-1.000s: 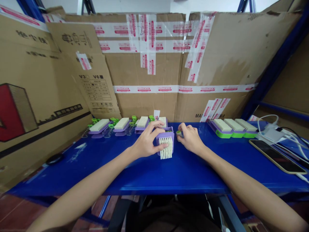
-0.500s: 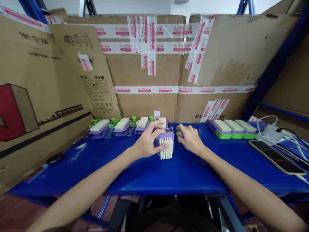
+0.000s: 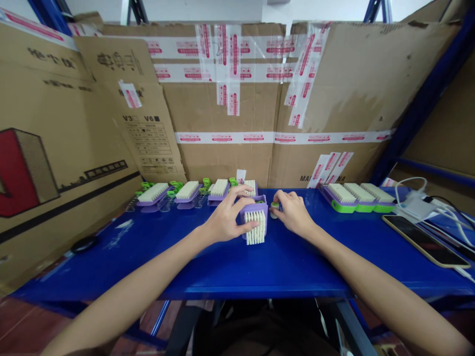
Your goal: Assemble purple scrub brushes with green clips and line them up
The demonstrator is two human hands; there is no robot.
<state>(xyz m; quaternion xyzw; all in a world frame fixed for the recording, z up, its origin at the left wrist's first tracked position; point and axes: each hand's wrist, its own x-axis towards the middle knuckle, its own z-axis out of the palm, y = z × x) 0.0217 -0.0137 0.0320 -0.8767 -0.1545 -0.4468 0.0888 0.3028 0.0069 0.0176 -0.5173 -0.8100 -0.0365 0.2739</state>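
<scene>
Near the middle of the desk, my left hand (image 3: 224, 217) is closed on a purple scrubbing brush (image 3: 263, 213). Its cream bristles face me, with the thumb against their left side and the other fingers over the back and top. Just to the right, my right hand (image 3: 296, 213) pinches a small green piece (image 3: 275, 205) with a pale, clear-looking lower end. A narrow gap separates this piece from the brush. Fingers cover part of it, so its full shape is hidden.
Behind and to the left stand several purple brushes (image 3: 187, 191) with green and clear parts (image 3: 175, 189) beside them. Three green-based brushes (image 3: 374, 207) sit at the right, near a phone (image 3: 426, 240) and white cables (image 3: 451, 212). Taped cardboard (image 3: 230, 163) walls the blue desk (image 3: 148, 257).
The small green piece in my right hand has tilted and shows more of its pale lower end. My left hand and the brush look the same.
</scene>
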